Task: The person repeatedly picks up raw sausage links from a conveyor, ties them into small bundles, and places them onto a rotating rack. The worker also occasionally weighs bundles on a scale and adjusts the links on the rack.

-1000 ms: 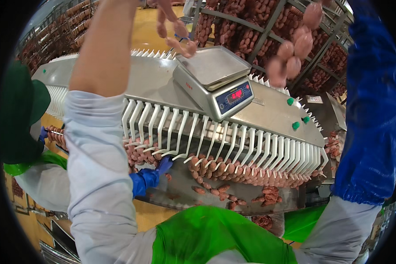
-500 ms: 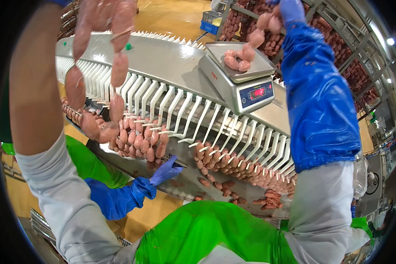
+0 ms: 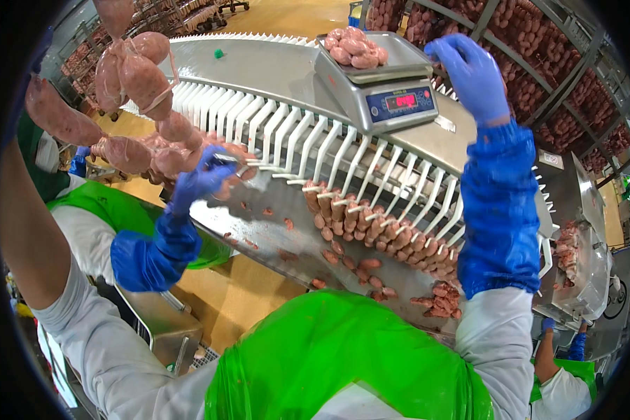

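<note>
At the left rim, my left hand (image 3: 38, 52) is mostly cut off by the dark edge. A string of raw pink sausages (image 3: 143, 77) hangs beside it in mid-air, and one end runs up to the glove. My blue-gloved right hand (image 3: 472, 80) is raised at the right rear corner of the scale (image 3: 399, 115), fingers stretched forward and nothing in them. A heap of sausage links (image 3: 355, 47) rests on the scale's steel pan (image 3: 406, 64).
The scale stands on a steel machine top (image 3: 273, 73) edged with white hooks (image 3: 287, 136). Linked sausages (image 3: 399, 238) hang from the hooks over a steel tray (image 3: 266, 231). A co-worker's gloved hand (image 3: 199, 182) reaches in with a metal tool. Sausage racks (image 3: 532, 70) stand behind.
My right hand let go of the links, which now lie heaped on the scale. The hanging string moved left and up with my left arm. The co-worker's hand moved up and left.
</note>
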Available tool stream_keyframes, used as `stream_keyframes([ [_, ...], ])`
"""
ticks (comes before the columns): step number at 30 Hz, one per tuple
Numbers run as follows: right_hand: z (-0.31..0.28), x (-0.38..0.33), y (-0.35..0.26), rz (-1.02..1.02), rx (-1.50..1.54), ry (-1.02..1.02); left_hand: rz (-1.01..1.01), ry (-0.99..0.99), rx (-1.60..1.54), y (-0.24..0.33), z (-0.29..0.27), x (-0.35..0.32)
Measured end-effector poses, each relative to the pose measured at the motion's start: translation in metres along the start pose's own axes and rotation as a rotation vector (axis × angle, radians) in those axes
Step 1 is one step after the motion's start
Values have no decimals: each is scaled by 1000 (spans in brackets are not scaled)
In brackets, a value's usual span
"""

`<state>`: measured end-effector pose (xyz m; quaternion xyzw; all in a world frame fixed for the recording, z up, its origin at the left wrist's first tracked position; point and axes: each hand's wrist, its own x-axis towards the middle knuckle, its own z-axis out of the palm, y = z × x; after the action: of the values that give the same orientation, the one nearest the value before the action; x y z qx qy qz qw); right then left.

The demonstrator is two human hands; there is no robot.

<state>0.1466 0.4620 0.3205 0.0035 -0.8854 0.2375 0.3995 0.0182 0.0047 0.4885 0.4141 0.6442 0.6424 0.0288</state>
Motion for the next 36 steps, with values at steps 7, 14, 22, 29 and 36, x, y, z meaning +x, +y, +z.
stream_keyframes([
  [7, -52, -222, -60, 92, 574, -411, 38, 89, 154, -20, 43, -43],
  [14, -42, -399, -28, 664, 687, -555, -322, -106, -89, -86, 109, -114],
  [22, 45, -504, 31, 899, 445, -652, -617, -147, -26, -206, 147, -166],
  [29, 171, -561, 46, 503, -44, -706, -785, -119, 30, -308, 139, -168],
  [36, 200, -548, 19, 590, -310, -906, -707, -39, -164, -368, 101, -143],
])
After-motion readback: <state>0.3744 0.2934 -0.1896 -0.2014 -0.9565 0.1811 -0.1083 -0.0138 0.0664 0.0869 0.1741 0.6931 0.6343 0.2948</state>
